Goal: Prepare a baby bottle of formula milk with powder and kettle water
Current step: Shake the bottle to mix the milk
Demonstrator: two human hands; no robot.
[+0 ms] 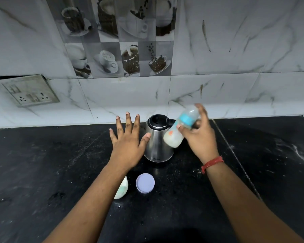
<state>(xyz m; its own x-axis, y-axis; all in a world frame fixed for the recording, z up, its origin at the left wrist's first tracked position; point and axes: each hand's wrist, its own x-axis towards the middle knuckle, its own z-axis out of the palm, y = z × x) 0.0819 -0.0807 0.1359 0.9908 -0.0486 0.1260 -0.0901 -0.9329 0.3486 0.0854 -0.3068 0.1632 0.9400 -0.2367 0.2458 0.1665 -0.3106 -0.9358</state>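
My right hand [201,135] grips a baby bottle [180,128] with a blue collar and clear cap, tilted in the air, its milky white base pointing down-left; the bottle looks motion-blurred. Just behind and below it stands a steel kettle [156,146] with a black lid on the black counter [42,163]. My left hand [128,137] hovers flat with fingers spread, left of the kettle, its thumb next to the kettle's side. A pale lilac round lid [145,182] lies near the front. A white powder container [122,189] is partly hidden under my left forearm.
A marble-tiled wall [235,58] rises behind the counter, with a socket panel [27,91] at the left. White powder streaks [298,151] mark the counter at the right. A seam [235,155] runs across the counter right of my right arm.
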